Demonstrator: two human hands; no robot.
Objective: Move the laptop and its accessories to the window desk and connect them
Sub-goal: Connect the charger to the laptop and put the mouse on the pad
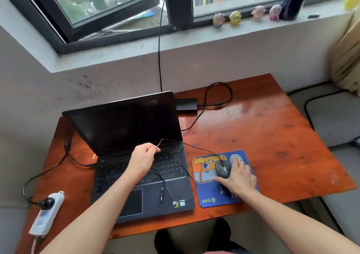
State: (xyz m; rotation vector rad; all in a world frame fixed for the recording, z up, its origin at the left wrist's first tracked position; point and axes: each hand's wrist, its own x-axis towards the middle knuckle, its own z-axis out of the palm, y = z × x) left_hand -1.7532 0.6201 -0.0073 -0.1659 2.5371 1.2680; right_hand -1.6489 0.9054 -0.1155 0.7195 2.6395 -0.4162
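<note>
An open black laptop (136, 156) with a dark screen sits on the reddish wooden desk (263, 136) under the window. My left hand (142, 158) hovers over the keyboard and pinches the thin black mouse cable (175, 142), which loops across the keys; its USB plug (161, 193) lies on the palm rest. On a blue cartoon mouse pad (210, 195) to the laptop's right sits a black mouse (223, 169). My right hand (237, 177) lies flat beside it, thumb under its near edge. A black power brick (186, 105) sits behind the laptop.
A white power strip (46, 212) with a black plug in it lies at the desk's left front corner. Black cords trail off the desk's left side and up to the window. Small toy figures (235, 17) line the windowsill. A grey cushioned seat (335, 117) lies to the right.
</note>
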